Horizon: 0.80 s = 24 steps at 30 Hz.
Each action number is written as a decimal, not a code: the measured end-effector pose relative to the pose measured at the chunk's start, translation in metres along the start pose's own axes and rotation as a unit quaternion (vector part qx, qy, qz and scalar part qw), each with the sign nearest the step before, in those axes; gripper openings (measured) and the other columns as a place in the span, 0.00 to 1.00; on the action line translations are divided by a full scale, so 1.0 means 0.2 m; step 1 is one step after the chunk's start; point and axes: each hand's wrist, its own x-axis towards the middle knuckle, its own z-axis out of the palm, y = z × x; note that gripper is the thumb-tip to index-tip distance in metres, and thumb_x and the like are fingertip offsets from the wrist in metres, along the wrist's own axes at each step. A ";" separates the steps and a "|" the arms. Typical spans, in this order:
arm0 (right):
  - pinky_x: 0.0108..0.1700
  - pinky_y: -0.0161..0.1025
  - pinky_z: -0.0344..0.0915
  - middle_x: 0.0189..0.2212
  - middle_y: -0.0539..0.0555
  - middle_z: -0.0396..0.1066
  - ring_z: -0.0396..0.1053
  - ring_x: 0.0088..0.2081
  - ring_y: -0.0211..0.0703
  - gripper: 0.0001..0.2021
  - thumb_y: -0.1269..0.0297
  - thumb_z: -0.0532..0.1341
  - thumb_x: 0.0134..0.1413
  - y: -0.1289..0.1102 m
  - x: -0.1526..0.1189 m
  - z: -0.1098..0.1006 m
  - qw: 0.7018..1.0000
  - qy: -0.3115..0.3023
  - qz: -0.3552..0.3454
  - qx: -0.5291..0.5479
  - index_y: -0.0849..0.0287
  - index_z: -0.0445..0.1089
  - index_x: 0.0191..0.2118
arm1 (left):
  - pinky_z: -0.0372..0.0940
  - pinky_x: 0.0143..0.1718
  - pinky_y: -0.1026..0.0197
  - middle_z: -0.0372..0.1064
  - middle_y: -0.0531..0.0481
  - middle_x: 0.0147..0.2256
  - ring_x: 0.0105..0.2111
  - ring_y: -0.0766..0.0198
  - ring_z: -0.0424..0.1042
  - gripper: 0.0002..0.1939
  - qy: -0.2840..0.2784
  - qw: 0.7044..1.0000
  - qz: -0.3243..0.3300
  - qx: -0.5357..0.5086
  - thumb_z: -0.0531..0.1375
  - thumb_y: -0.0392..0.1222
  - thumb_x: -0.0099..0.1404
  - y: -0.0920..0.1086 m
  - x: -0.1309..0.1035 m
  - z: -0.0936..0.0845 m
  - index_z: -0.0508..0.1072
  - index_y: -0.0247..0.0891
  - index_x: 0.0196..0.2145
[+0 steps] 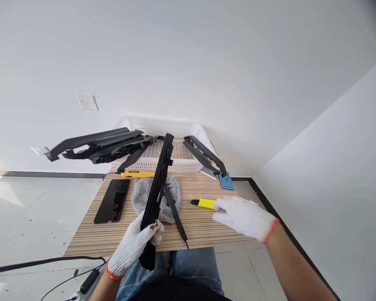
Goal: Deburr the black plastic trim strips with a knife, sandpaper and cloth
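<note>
Head view: a white plastic basket (184, 167) stands beyond a fluffy grey cloth (140, 195); above the cloth, the left hand (136, 240) grips a long, black, ridged plastic strip (157, 184); the right hand (242, 214) meets a yellow plastic cutter (206, 203), grip unclear.

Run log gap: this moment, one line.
left hand: holds black part | right hand: at yellow cutter, grip unclear | grey cloth: on table | white basket: other black parts

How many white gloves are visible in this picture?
2: one on the left hand, which holds a long black part; one on the right hand, at the yellow cutter.
</note>
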 end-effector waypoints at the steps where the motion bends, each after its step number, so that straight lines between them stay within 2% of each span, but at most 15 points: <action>1: 0.32 0.40 0.61 0.41 0.54 0.78 0.76 0.37 0.49 0.09 0.61 0.57 0.68 -0.01 0.03 0.06 1.000 0.023 0.007 -0.013 0.53 0.75 0.41 | 0.67 0.29 0.59 0.74 0.50 0.24 0.24 0.61 0.71 0.20 -0.001 1.000 0.001 0.000 0.66 0.59 0.65 -0.01 0.00 0.00 0.74 0.38 0.32; 4: 0.38 0.41 0.66 0.49 0.58 0.77 0.77 0.47 0.51 0.12 0.64 0.54 0.71 -0.05 0.14 0.18 0.997 0.081 0.000 -0.010 0.55 0.74 0.51 | 0.67 0.31 0.59 0.74 0.49 0.25 0.26 0.61 0.72 0.18 -0.001 1.000 0.004 -0.003 0.64 0.56 0.68 -0.02 0.00 -0.01 0.75 0.38 0.34; 7: 0.46 0.42 0.69 0.57 0.58 0.74 0.74 0.54 0.51 0.16 0.67 0.53 0.71 -0.08 0.21 0.22 0.991 0.124 -0.053 0.001 0.54 0.73 0.56 | 0.67 0.31 0.58 0.74 0.49 0.25 0.26 0.60 0.72 0.16 0.012 1.000 0.008 -0.018 0.63 0.55 0.68 -0.02 0.00 -0.01 0.75 0.37 0.34; 9: 0.49 0.44 0.69 0.58 0.61 0.73 0.72 0.57 0.54 0.18 0.74 0.54 0.67 -0.08 0.26 0.23 0.993 0.109 -0.028 -0.043 0.57 0.72 0.58 | 0.67 0.31 0.58 0.73 0.49 0.24 0.25 0.60 0.72 0.17 0.026 0.999 0.016 -0.025 0.63 0.55 0.68 -0.01 -0.01 0.00 0.74 0.37 0.34; 12: 0.46 0.46 0.68 0.51 0.68 0.76 0.75 0.53 0.60 0.19 0.78 0.57 0.60 -0.06 0.31 0.27 0.993 0.048 0.056 -0.095 0.65 0.74 0.55 | 0.66 0.30 0.59 0.73 0.49 0.24 0.24 0.62 0.71 0.17 0.036 0.999 0.019 -0.031 0.63 0.55 0.68 0.00 -0.01 0.01 0.74 0.37 0.33; 15: 0.43 0.46 0.67 0.47 0.69 0.77 0.77 0.49 0.61 0.15 0.73 0.58 0.63 -0.04 0.33 0.31 0.993 0.032 0.070 -0.090 0.68 0.74 0.52 | 0.66 0.31 0.59 0.73 0.49 0.24 0.25 0.62 0.70 0.17 0.031 0.999 0.013 -0.033 0.63 0.55 0.69 -0.01 -0.02 0.01 0.75 0.37 0.33; 18: 0.39 0.43 0.65 0.45 0.65 0.78 0.78 0.46 0.56 0.14 0.65 0.54 0.69 -0.02 0.33 0.34 0.997 0.034 0.049 -0.057 0.64 0.73 0.52 | 0.67 0.31 0.59 0.74 0.49 0.25 0.25 0.62 0.71 0.17 0.027 0.999 0.007 -0.037 0.63 0.54 0.69 -0.02 -0.01 0.00 0.75 0.37 0.34; 21: 0.40 0.42 0.65 0.48 0.63 0.77 0.77 0.47 0.54 0.16 0.62 0.51 0.72 -0.01 0.34 0.37 0.995 0.074 0.046 -0.039 0.61 0.72 0.55 | 0.68 0.32 0.59 0.74 0.49 0.25 0.26 0.61 0.72 0.16 0.025 0.999 0.004 -0.038 0.62 0.54 0.69 -0.03 -0.01 0.00 0.75 0.37 0.34; 24: 0.46 0.46 0.68 0.53 0.65 0.75 0.74 0.52 0.58 0.18 0.62 0.56 0.70 -0.03 0.36 0.41 0.987 0.140 0.073 -0.041 0.61 0.69 0.60 | 0.68 0.32 0.59 0.74 0.49 0.26 0.26 0.61 0.72 0.17 0.026 0.999 0.007 -0.031 0.62 0.54 0.70 -0.01 -0.01 0.00 0.75 0.37 0.35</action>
